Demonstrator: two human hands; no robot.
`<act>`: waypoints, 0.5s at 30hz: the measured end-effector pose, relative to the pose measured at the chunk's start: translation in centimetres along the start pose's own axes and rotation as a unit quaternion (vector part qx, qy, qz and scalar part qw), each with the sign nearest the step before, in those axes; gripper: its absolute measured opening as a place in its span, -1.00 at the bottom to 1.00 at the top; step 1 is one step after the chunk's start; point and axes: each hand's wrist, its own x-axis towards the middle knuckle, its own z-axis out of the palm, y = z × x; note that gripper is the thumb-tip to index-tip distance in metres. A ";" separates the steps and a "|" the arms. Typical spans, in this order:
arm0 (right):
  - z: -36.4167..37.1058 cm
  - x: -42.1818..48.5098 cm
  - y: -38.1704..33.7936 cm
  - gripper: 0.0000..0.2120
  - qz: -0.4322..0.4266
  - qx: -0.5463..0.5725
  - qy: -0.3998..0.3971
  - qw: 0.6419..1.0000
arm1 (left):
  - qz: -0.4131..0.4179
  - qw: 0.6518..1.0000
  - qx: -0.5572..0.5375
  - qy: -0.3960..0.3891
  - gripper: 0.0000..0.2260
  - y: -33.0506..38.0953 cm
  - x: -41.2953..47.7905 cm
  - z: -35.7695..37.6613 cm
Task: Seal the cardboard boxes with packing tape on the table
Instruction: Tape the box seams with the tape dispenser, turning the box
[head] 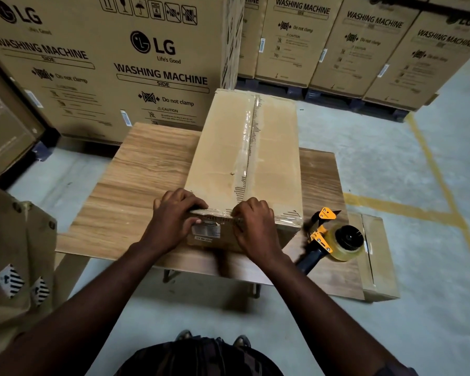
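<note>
At the near edge of the box (272, 147), left hand (174, 217) and right hand (255, 226) are curling round it, pressing tape (243, 158) flat; tape gun (334, 237) is lying aside, right.

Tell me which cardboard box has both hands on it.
The plain brown box on the wooden table, taped along its top seam; the printed washing machine boxes behind it go untouched.

Plain brown box (244, 147) on wood-grain table (136, 180); yellow-and-black tape dispenser (329, 237); yellow-lined grey floor (407, 164).
</note>
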 end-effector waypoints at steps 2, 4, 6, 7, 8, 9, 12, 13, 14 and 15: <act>-0.1 0.4 -0.5 -0.74 0.000 -0.007 -0.006 1.000 | -0.009 0.999 -0.041 0.002 -0.67 -0.6 0.0 -0.4; -0.2 1.4 -1.7 -0.78 -0.011 0.016 -0.019 1.000 | -0.011 0.996 -0.089 0.009 -0.73 -0.8 0.3 -0.6; 0.2 2.2 -2.7 -0.78 -0.021 0.030 -0.025 0.999 | -0.011 0.994 -0.107 0.018 -0.75 -1.0 0.6 -0.6; 0.5 2.4 -2.9 -0.78 -0.018 0.032 -0.021 0.999 | -0.014 0.994 -0.109 0.021 -0.78 -1.0 0.6 -0.6; 0.8 2.4 -2.9 -0.79 -0.012 0.034 -0.017 0.999 | -0.020 0.993 -0.114 0.023 -0.80 -1.2 0.5 -0.5; 1.1 2.3 -2.8 -0.79 -0.006 0.037 -0.016 0.999 | -0.025 0.992 -0.122 0.026 -0.81 -1.4 0.3 -0.4; 1.2 1.5 -2.2 -0.76 -0.004 0.034 -0.024 0.999 | -0.043 0.986 -0.157 0.045 -0.72 -1.9 -0.4 0.1; 1.1 1.5 -2.1 -0.74 -0.003 0.031 -0.028 0.999 | -0.067 0.981 -0.171 0.057 -0.67 -2.0 -0.6 0.3; 1.0 1.8 -2.2 -0.75 -0.003 0.030 -0.032 0.999 | -0.104 0.975 -0.187 0.068 -0.62 -2.0 -0.8 0.4; 0.8 2.1 -2.5 -0.76 -0.005 0.036 -0.036 0.999 | -0.144 0.965 -0.208 0.075 -0.57 -2.0 -0.9 0.6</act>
